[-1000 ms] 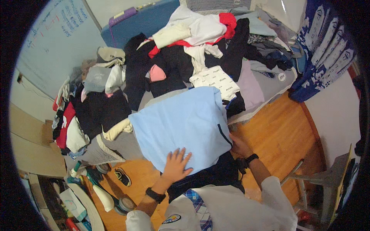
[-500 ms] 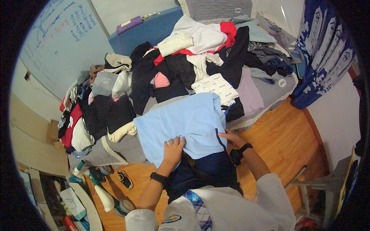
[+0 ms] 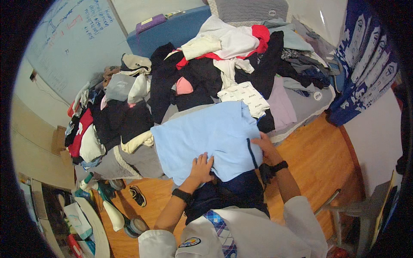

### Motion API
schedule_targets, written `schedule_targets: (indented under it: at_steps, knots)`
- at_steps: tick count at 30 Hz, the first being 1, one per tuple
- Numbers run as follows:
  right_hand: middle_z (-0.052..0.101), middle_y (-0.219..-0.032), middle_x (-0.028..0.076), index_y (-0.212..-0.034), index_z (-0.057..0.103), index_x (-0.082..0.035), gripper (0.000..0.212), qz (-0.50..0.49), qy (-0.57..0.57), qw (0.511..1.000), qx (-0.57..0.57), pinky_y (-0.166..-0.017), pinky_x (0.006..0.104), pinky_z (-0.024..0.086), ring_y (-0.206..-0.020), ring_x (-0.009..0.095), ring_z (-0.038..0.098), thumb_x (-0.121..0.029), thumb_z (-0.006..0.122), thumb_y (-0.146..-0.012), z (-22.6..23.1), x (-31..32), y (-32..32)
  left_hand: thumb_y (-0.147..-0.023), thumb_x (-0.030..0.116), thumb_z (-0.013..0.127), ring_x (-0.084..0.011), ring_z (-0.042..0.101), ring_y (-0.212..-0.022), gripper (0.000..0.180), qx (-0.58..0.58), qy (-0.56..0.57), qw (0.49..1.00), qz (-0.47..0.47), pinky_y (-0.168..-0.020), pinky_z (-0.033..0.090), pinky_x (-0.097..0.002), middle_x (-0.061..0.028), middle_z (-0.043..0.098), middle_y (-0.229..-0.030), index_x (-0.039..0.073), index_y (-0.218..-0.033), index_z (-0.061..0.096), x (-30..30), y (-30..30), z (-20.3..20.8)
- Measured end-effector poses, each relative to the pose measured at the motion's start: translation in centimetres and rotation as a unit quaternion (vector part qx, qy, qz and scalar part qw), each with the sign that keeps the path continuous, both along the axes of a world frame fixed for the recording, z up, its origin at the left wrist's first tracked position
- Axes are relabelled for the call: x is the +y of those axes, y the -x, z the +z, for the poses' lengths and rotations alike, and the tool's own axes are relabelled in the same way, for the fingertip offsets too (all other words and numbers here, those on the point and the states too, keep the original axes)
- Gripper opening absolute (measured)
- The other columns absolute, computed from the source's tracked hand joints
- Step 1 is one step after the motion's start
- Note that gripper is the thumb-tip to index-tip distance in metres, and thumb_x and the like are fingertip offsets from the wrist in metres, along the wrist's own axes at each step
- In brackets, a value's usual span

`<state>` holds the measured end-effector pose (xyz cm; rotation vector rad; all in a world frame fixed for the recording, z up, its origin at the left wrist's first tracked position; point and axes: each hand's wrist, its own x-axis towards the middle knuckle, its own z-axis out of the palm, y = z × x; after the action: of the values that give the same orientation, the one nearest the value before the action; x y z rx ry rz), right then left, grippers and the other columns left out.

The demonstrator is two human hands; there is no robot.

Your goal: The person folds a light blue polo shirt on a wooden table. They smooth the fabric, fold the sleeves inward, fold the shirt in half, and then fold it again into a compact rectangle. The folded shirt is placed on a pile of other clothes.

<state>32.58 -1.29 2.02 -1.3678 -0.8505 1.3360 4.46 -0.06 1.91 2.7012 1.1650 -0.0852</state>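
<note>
A light blue garment (image 3: 202, 135) with a dark trim line near its right side lies spread over my lap and the near edge of the bed. My left hand (image 3: 201, 169) rests on its near edge, fingers spread over the cloth. At the right edge, beside the dark trim, my right hand (image 3: 267, 148) grips the fabric, its thumb partly hidden. Just beyond the garment sits a folded white cloth (image 3: 244, 96) with small dark print. Dark wristbands are on both my wrists.
Heaped clothes cover the grey bed (image 3: 150, 165), including a white garment (image 3: 228, 41) with red parts and black clothing (image 3: 122, 122). A shoe (image 3: 137, 196) and a green-and-white device (image 3: 112, 215) are on the wooden floor. Blue patterned curtain (image 3: 365, 64) hangs right; a grey chair (image 3: 365, 208) stands near right.
My right hand has shifted slightly right and up along the garment's edge, drawing that side outward. The left hand has moved a little right. The view has shifted slightly.
</note>
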Motion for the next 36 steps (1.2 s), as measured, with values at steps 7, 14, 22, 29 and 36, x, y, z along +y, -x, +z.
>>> schedule_targets:
  at_steps: [7, 14, 22, 29, 36]
  knots:
    - [0.055, -0.080, 0.004, -0.093, 0.052, -0.001, 0.026, -0.055, -0.079, 0.995, 0.030, -0.060, 0.0242, 0.043, -0.070, 0.012, 0.052, -0.010, 0.055, -0.069, 8.9, 0.4, -0.6, -0.064, 0.011, 0.053, -0.0330, 0.016, -0.119, 0.070, -0.322, 0.347, 0.880, 0.029, -0.097, 0.018, -0.0355, -0.0181, 0.016, -0.130, 0.007, -0.125, 0.020, 1.7, -1.3, 2.8]
    - [0.057, -0.081, 0.008, -0.087, 0.054, 0.001, 0.026, 0.094, -0.228, 0.945, -0.216, -0.068, 0.0276, 0.041, -0.074, 0.016, 0.053, -0.015, 0.058, -0.066, 18.7, 3.4, 6.7, -0.079, 0.042, 0.029, -0.0226, 0.033, -0.111, 0.057, -0.569, 0.586, 0.542, 0.198, -0.087, 0.030, -0.0357, -0.0072, 0.027, -0.127, 0.012, -0.126, 0.019, 2.7, -3.9, 3.3]
    - [0.056, -0.076, 0.014, -0.106, 0.043, 0.004, 0.052, 0.358, -0.115, 0.876, -0.302, -0.043, 0.0249, 0.042, -0.048, 0.013, 0.051, -0.030, 0.059, -0.070, 11.9, 7.0, 22.0, -0.085, 0.037, 0.027, -0.0204, 0.039, -0.108, 0.047, -0.653, 0.246, 0.686, 0.205, -0.089, 0.033, -0.0392, -0.0088, 0.039, -0.119, 0.005, -0.119, 0.032, 1.2, 6.3, -1.2]
    - [0.058, -0.078, 0.016, -0.079, 0.057, -0.004, 0.043, 0.263, -0.092, 0.857, -0.434, -0.057, 0.0376, 0.042, -0.068, 0.031, 0.055, -0.045, 0.049, -0.071, 3.0, 4.7, 14.6, -0.072, 0.062, 0.034, -0.0331, 0.039, -0.106, 0.071, -0.706, 0.586, 0.208, 0.340, -0.084, 0.035, -0.0475, -0.0124, 0.036, -0.121, 0.011, -0.121, 0.030, -1.2, 14.7, -0.9]
    - [0.053, -0.074, 0.003, -0.089, 0.053, 0.000, 0.035, 0.260, 0.078, 0.918, -0.288, -0.055, 0.0218, 0.040, -0.062, 0.011, 0.049, -0.031, 0.055, -0.075, -3.6, 3.1, 13.2, -0.068, 0.059, 0.047, -0.0288, 0.044, -0.101, 0.074, -0.644, 0.494, 0.278, 0.514, -0.084, 0.036, -0.0420, -0.0129, 0.042, -0.114, 0.004, -0.117, 0.034, 1.8, 16.9, -4.0]
